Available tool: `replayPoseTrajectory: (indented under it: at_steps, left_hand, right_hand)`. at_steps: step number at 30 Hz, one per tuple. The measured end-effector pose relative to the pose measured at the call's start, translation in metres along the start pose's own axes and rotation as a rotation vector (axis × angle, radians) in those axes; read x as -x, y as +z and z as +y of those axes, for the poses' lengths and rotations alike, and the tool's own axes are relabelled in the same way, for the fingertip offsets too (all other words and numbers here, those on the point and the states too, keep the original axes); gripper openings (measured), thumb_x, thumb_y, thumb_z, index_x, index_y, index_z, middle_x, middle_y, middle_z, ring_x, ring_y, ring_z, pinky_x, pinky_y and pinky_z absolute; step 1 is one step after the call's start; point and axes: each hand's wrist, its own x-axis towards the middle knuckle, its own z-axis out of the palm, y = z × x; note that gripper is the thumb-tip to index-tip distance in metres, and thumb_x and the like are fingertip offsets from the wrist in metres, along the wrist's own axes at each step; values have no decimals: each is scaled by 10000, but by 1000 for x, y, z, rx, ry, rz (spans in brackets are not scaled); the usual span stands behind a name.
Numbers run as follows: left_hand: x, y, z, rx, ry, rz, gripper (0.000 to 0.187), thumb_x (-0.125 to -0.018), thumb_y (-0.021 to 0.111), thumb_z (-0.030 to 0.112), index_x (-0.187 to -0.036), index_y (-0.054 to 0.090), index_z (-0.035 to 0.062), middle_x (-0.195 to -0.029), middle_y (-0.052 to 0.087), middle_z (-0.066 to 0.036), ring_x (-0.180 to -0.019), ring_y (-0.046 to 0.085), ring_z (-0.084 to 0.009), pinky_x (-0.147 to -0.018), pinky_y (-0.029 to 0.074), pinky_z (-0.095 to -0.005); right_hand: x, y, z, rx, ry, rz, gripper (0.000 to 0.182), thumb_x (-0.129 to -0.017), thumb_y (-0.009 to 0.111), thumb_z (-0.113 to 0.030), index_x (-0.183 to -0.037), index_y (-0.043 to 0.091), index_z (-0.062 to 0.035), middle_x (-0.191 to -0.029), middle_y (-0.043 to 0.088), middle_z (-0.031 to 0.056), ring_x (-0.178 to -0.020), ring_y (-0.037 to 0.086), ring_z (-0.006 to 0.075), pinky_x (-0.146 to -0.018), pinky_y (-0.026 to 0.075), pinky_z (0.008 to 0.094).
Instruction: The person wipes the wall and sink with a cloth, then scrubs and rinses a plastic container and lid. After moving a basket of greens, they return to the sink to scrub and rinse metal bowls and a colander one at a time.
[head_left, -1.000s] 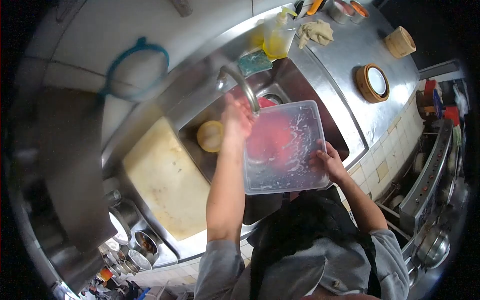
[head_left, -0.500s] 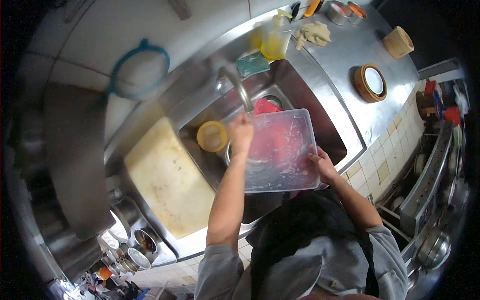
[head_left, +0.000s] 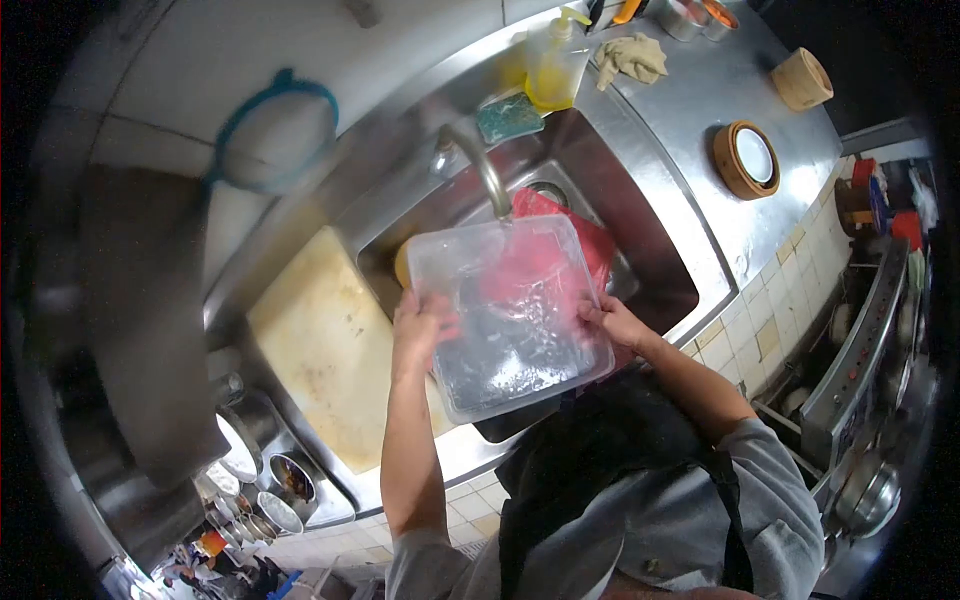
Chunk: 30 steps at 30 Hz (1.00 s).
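Observation:
Over the sink (head_left: pixel 655 225) I hold a translucent rectangular plastic container (head_left: pixel 500 375), tilted beneath the faucet (head_left: pixel 487 180). Its far edge is right at the spout, and water glistens across its inside. My left hand (head_left: pixel 422 330) grips the left side, the fingers reaching over the rim and slightly blurred. At the opposite side, my right hand (head_left: pixel 612 322) has its fingers curled around the edge. A red plastic item (head_left: pixel 590 235) lies in the sink, partly seen through the container. Most of a yellow round item (head_left: pixel 403 265) is hidden behind the container's left edge.
A stained white cutting board (head_left: pixel 325 340) lies left of the sink. Behind it stand a green scouring pad (head_left: pixel 510 118) and a yellow soap bottle (head_left: pixel 553 75). A cloth (head_left: pixel 630 60) and a bamboo steamer (head_left: pixel 735 175) rest on the right counter. A blue-rimmed strainer (head_left: pixel 220 135) hangs on the wall.
My left hand has moved from beside the faucet down to the container's left side and taken hold. The container has shifted left and turned under the spout, covering most of the yellow item.

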Motion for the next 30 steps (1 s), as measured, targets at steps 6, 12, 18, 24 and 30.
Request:
replayPoseTrajectory:
  at_steps: [6,12,18,24,30]
  left_hand:
    - [-15,-7,-4,14,220,130,360,-1063,540,267,-1350,538,52,-1052,664,-108,-862,668,-170,-702,563,-316]
    - [-59,17,40,24,358,70,314,-1057,558,315,-1138,661,29,-932,697,-66,-804,666,-149,-712,532,-293]
    - [-49,87,104,-551,396,-187,343,-999,635,379,-1128,734,77,-913,740,-89,-837,689,-204,-821,531,-344]
    - [-57,146,104,-565,977,-373,285,-939,704,277,-1137,721,73,-1046,742,-125,-967,713,-284,-861,540,-389]
    - [-70,130,89,-506,1027,-273,326,-904,744,265,-1182,702,100,-1099,735,-129,-1013,705,-310,-889,545,-392]
  right_hand:
    - [-38,4,-82,1059,-839,236,736,-904,740,-307,-1465,436,60,-1437,515,290,-1385,477,368,-1157,387,446]
    - [7,19,-161,1355,-1006,502,974,-856,794,-297,-1564,231,66,-1650,146,296,-1522,211,439,-1236,246,469]
    - [54,6,-175,1447,-973,471,999,-863,799,-323,-1600,196,-24,-1624,258,283,-1496,276,433,-1221,267,475]
    - [87,13,-150,1061,-578,207,648,-990,675,-298,-1500,393,-16,-1281,637,222,-1226,615,337,-1056,457,433]
    - [119,-20,-134,656,-947,543,367,-1083,524,-210,-1391,539,-11,-1091,689,100,-987,679,164,-838,553,309]
